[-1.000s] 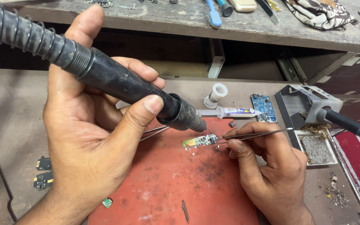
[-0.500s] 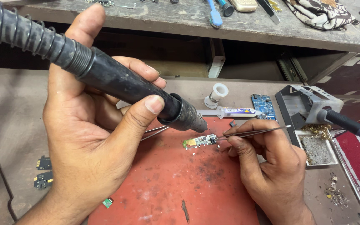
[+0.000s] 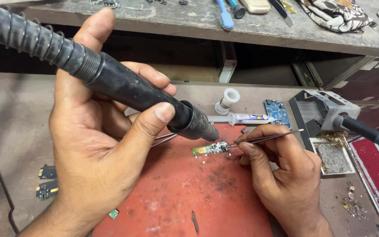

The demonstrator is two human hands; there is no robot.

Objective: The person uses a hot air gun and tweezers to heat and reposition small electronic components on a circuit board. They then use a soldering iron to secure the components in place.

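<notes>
tweezers (image 3: 266, 138) lowered, white-labelled syringe (image 3: 242, 117) behind

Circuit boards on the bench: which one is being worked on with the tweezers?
The small green board on the red mat, touched by the tweezers under the hot-air nozzle. The blue board lies untouched behind the syringe.

1. 2 hands: left hand (image 3: 97, 145), right hand (image 3: 281, 171).
2. 1 black hot-air wand (image 3: 123, 85).
3. 1 pair of tweezers (image 3: 264, 138).
4. 1 small green board (image 3: 209, 149) on 1 red mat (image 3: 189, 197).
5. 1 blue board (image 3: 276, 110).
6. 1 syringe (image 3: 242, 117).
</notes>
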